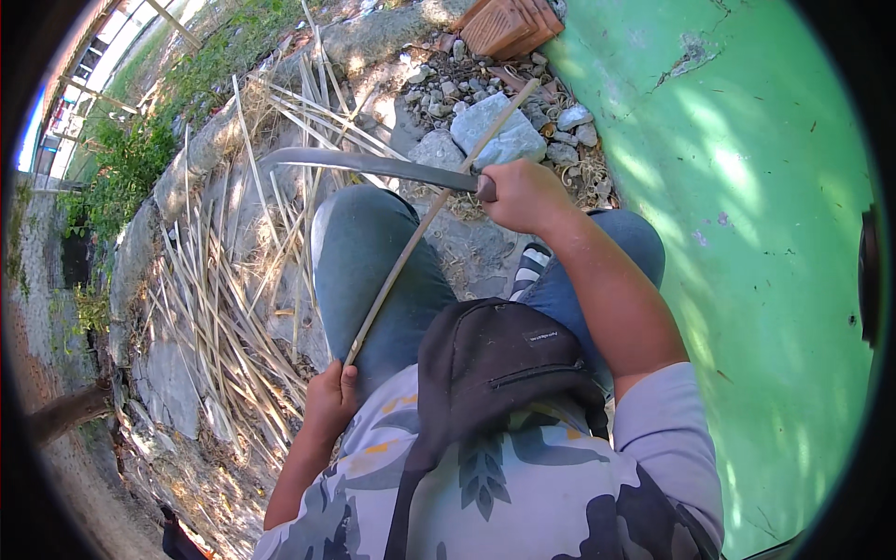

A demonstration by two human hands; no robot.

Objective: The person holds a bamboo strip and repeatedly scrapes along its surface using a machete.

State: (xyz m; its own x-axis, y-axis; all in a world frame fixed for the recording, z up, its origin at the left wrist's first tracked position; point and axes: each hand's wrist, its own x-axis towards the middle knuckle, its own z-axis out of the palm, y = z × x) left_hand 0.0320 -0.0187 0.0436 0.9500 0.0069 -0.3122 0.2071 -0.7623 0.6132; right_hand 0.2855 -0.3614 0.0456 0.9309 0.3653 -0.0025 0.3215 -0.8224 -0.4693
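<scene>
My right hand [527,194] is closed around the dark handle of a machete [378,165]. Its long, slightly curved blade points left above my knees and crosses a bamboo strip [415,233]. Whether the blade touches the strip or only passes over it, I cannot tell. My left hand [331,397] grips the strip's lower end beside my left thigh. From there the strip slants up and right over my left leg, its far end lying above a pale stone.
Many loose bamboo strips [224,317] lie in a heap on the ground at left. A pale bluish stone [499,131] and gravel lie ahead, with stacked clay roof tiles [511,26] beyond. A green wall [737,233] runs along the right. A black bag [495,373] rests on my lap.
</scene>
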